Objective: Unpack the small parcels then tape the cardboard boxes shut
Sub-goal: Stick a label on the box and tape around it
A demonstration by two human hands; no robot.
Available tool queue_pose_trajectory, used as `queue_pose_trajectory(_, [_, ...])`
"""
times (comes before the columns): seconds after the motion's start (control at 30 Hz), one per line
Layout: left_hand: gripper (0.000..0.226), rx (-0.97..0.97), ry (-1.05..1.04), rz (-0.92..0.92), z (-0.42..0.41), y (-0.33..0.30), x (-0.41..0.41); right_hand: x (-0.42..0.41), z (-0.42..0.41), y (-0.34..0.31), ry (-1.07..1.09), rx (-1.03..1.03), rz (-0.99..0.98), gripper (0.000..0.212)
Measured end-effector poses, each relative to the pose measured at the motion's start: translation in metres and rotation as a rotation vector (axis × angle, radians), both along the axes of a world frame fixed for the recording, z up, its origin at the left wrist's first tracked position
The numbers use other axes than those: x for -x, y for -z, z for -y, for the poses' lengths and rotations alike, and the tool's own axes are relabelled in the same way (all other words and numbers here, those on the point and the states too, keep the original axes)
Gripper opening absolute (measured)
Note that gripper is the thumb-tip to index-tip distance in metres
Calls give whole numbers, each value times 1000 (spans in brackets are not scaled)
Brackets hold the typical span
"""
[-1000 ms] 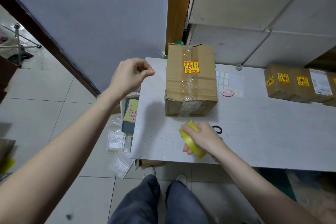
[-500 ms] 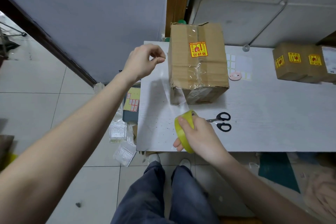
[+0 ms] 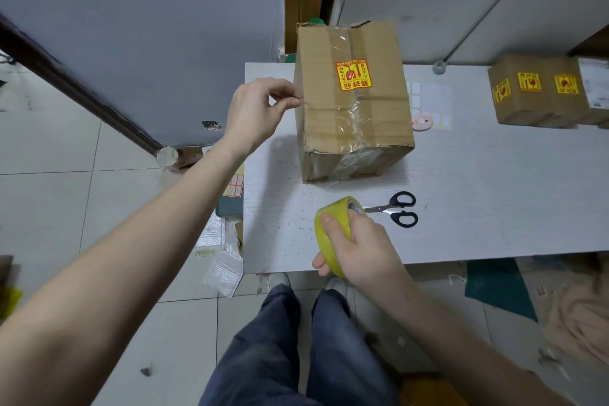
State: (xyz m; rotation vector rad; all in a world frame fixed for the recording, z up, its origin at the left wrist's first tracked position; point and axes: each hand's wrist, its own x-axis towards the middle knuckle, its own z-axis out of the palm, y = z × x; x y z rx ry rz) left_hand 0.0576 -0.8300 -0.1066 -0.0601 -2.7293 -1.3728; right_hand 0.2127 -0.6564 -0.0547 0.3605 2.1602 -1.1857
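The left hand (image 3: 255, 112) is pinching the tape end, now raised beside the box (image 3: 352, 99); the right hand (image 3: 359, 249) is gripping the tape roll (image 3: 333, 227), stretching a strip for sealing.

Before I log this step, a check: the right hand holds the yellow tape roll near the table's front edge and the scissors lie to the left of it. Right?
Not quite. In the head view the scissors lie to the right of the yellow tape roll, not the left. The rest stands: the right hand holds the roll near the table's front edge.

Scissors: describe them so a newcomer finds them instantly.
On the white table, look just in front of the big taped cardboard box. The scissors lie flat beside the yellow tape roll, the only black-handled item there.
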Motion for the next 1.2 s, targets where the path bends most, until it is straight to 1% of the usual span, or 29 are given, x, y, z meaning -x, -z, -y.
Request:
queue_pose_trajectory(0.03, [11, -29, -15, 4, -2, 0, -1, 0, -1, 0, 2, -2, -1, 31])
queue_pose_trajectory(0.13, [47, -103, -51, 47, -3, 0, -1, 2, -3, 3, -1, -3, 12, 31])
queue_pose_trajectory(0.17, [53, -117, -62, 59, -4, 0, -1, 2, -4, 3, -1, -1, 13, 31])
queue_pose_trajectory(0.47, [51, -148, -114, 76, -11, 0, -2, 5, -7, 8, -30, 4, -2, 31])
queue_pose_trajectory(0.53, [58, -132, -144, 70, -14, 1, -2, 8, -7, 9, -43, 1, -17, 30])
queue_pose_trajectory(0.63, [78, -93, -174, 105, -17, 0, 0, 10, -5, 10, -62, 9, -27, 28])
queue_pose_trajectory(0.67, [80, -70, -183, 121, -19, 0, 0, 10, -5, 11, -65, 15, -25, 27])
queue_pose_trajectory(0.73, [70, 4, -211, 120, -22, 0, 0, 10, -5, 13, -71, 13, -29, 26])
queue_pose_trajectory(0.8, [48, 69, -263, 93, -27, -1, -6, 10, -7, 14, -81, -2, -42, 26])
queue_pose_trajectory(0.83, [37, 56, -288, 84, -29, -2, -10, 10, -8, 15, -90, -14, -49, 26])
queue_pose_trajectory(0.87, [33, 10, -308, 84, -32, -3, -16, 11, -10, 15, -103, -29, -58, 27])
queue_pose_trajectory(0.93, [35, -85, -338, 94, -38, -4, -32, 11, -12, 16, -133, -66, -82, 27])
queue_pose_trajectory(1.03, [32, 15, -318, 69, -45, -6, -58, 14, -16, 18, -186, -131, -115, 27])
queue_pose_trajectory(1.1, [27, 14, -301, 87, -49, -11, -67, 15, -18, 19, -202, -152, -123, 27])
queue_pose_trajectory(1.2, [28, 131, -281, -16, -52, -18, -67, 16, -20, 20, -213, -161, -135, 28])
